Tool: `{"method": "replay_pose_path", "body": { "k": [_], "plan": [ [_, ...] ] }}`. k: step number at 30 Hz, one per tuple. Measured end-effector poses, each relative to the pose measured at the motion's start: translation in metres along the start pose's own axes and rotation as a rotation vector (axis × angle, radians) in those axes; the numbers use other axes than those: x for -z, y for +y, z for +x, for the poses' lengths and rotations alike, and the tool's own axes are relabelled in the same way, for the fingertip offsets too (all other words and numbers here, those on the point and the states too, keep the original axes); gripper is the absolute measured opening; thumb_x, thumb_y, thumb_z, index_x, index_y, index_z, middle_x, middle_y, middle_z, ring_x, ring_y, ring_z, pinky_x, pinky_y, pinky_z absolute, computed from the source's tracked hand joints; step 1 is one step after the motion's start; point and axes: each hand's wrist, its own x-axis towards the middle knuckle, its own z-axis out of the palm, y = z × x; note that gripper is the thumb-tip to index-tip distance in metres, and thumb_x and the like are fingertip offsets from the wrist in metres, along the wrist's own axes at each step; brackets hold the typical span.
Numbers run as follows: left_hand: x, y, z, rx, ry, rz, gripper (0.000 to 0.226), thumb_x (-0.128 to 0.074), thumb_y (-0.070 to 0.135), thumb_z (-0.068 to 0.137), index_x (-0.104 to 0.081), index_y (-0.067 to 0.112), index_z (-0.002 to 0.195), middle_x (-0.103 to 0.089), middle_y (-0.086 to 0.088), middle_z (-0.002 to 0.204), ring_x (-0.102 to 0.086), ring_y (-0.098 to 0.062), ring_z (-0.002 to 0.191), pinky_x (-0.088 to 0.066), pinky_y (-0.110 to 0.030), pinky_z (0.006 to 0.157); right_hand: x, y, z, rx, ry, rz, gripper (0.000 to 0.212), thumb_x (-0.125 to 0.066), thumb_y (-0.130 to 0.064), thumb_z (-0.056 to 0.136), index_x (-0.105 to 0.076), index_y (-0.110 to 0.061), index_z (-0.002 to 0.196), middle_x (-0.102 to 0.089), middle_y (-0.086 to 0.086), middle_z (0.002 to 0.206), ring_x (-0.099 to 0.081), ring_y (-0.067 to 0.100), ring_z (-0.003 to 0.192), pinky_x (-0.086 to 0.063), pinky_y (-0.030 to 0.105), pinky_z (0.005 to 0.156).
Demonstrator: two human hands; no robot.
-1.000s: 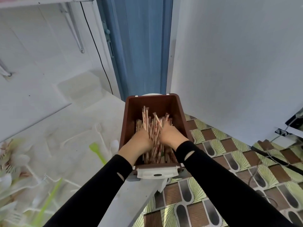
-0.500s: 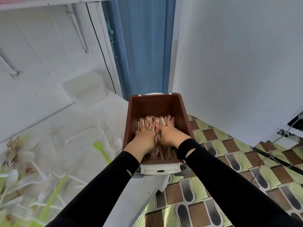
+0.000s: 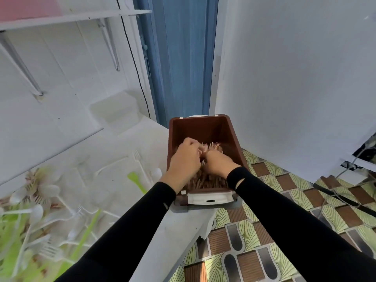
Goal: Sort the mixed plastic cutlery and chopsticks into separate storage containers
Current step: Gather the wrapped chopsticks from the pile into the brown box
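Observation:
A brown plastic bin (image 3: 203, 127) stands at the table's right end, filled with wrapped chopsticks (image 3: 205, 181). Both my hands are inside the bin. My left hand (image 3: 184, 159) has its fingers curled and pinches chopstick ends near the middle of the pile. My right hand (image 3: 218, 162) lies beside it, fingers bent down round the chopsticks. Loose white forks and spoons (image 3: 140, 159) and green cutlery (image 3: 135, 178) lie on the white table to the left.
A heap of mixed white and green cutlery (image 3: 30, 231) covers the table's near left. A clear lidded container (image 3: 115, 110) stands at the back by the wall. The table edge (image 3: 183, 231) drops to a patterned floor (image 3: 284, 231) with cables on the right.
The chopsticks that stood up between my hands now lie lower in the bin. My left hand has lifted and curled over their ends; my right hand stays on the pile.

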Motion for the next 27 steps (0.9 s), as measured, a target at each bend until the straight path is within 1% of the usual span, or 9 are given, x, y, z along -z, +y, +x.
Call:
{"method": "replay_pose_path", "body": {
  "k": [3,6,8,12,17,21,23,25,27],
  "plan": [
    [0.036,-0.017,-0.024,-0.074,0.239,-0.131,0.023,-0.05,0.01,0.095,-0.07,0.022,0.096,-0.059,0.007,0.109,-0.053,-0.006,0.102,-0.042,-0.021,0.087,0.007,-0.013,-0.015,0.108,0.247,0.242,0.023,-0.055,-0.019,0.096,-0.067,-0.022,0.115,-0.057,0.001,0.114,-0.058,0.016,0.103,-0.047,0.03,0.093],
    [0.07,-0.064,-0.056,0.053,0.266,-0.131,0.028,-0.049,0.009,0.093,-0.067,0.029,0.091,-0.066,0.01,0.102,-0.059,-0.007,0.095,-0.047,-0.023,0.083,0.007,-0.052,-0.038,0.24,0.42,0.452,0.021,-0.054,-0.015,0.096,-0.069,-0.025,0.105,-0.059,-0.007,0.099,-0.055,0.002,0.083,-0.043,0.017,0.076],
    [0.086,-0.1,-0.083,0.179,0.256,-0.136,0.034,-0.048,0.01,0.09,-0.064,0.04,0.084,-0.067,0.017,0.101,-0.062,-0.008,0.092,-0.052,-0.03,0.083,0.0,-0.089,-0.049,0.352,0.458,0.539,0.018,-0.057,-0.014,0.094,-0.069,-0.026,0.1,-0.056,-0.013,0.092,-0.053,0.001,0.072,-0.039,0.011,0.067],
    [0.118,-0.152,-0.148,0.348,0.239,-0.117,0.035,-0.05,0.011,0.087,-0.064,0.042,0.08,-0.068,0.019,0.097,-0.063,-0.007,0.084,-0.053,-0.033,0.082,-0.028,-0.166,-0.054,0.513,0.296,0.549,0.013,-0.059,-0.021,0.093,-0.068,-0.029,0.097,-0.056,-0.013,0.099,-0.055,0.005,0.069,-0.045,0.015,0.069],
    [0.151,-0.206,-0.23,0.515,0.209,-0.055,0.033,-0.05,0.008,0.088,-0.065,0.038,0.084,-0.068,0.01,0.099,-0.06,-0.008,0.08,-0.052,-0.031,0.077,-0.08,-0.242,-0.061,0.609,0.084,0.57,0.016,-0.058,-0.017,0.094,-0.069,-0.027,0.098,-0.059,-0.01,0.104,-0.06,0.015,0.074,-0.047,0.019,0.072],
    [0.17,-0.237,-0.294,0.618,0.218,-0.045,0.03,-0.049,0.008,0.091,-0.067,0.032,0.088,-0.066,0.008,0.091,-0.058,-0.011,0.059,-0.052,-0.031,0.062,-0.121,-0.288,-0.07,0.685,-0.078,0.509,0.015,-0.056,-0.02,0.096,-0.069,-0.026,0.101,-0.058,-0.012,0.101,-0.06,0.014,0.074,-0.047,0.02,0.071],
    [0.175,-0.253,-0.324,0.639,0.234,-0.019,0.031,-0.049,0.007,0.091,-0.067,0.032,0.089,-0.066,0.008,0.093,-0.062,-0.013,0.069,-0.054,-0.032,0.068,-0.14,-0.306,-0.076,0.704,-0.154,0.479,0.015,-0.056,-0.021,0.097,-0.069,-0.027,0.101,-0.059,-0.012,0.103,-0.06,0.015,0.075,-0.048,0.023,0.072],
    [0.175,-0.267,-0.348,0.618,0.269,-0.007,0.028,-0.051,0.005,0.092,-0.07,0.026,0.093,-0.064,0.01,0.101,-0.06,-0.007,0.081,-0.049,-0.021,0.073,-0.157,-0.319,-0.08,0.723,-0.206,0.442,0.014,-0.056,-0.022,0.096,-0.068,-0.028,0.099,-0.061,-0.012,0.106,-0.059,0.012,0.073,-0.047,0.023,0.072],
    [0.173,-0.279,-0.371,0.584,0.303,0.025,0.024,-0.055,0.004,0.092,-0.072,0.021,0.097,-0.062,0.009,0.1,-0.054,-0.003,0.083,-0.04,-0.014,0.073,-0.174,-0.33,-0.085,0.738,-0.247,0.403,0.016,-0.056,-0.022,0.096,-0.07,-0.026,0.101,-0.063,-0.009,0.109,-0.058,0.01,0.075,-0.047,0.024,0.073]
  ]
}}
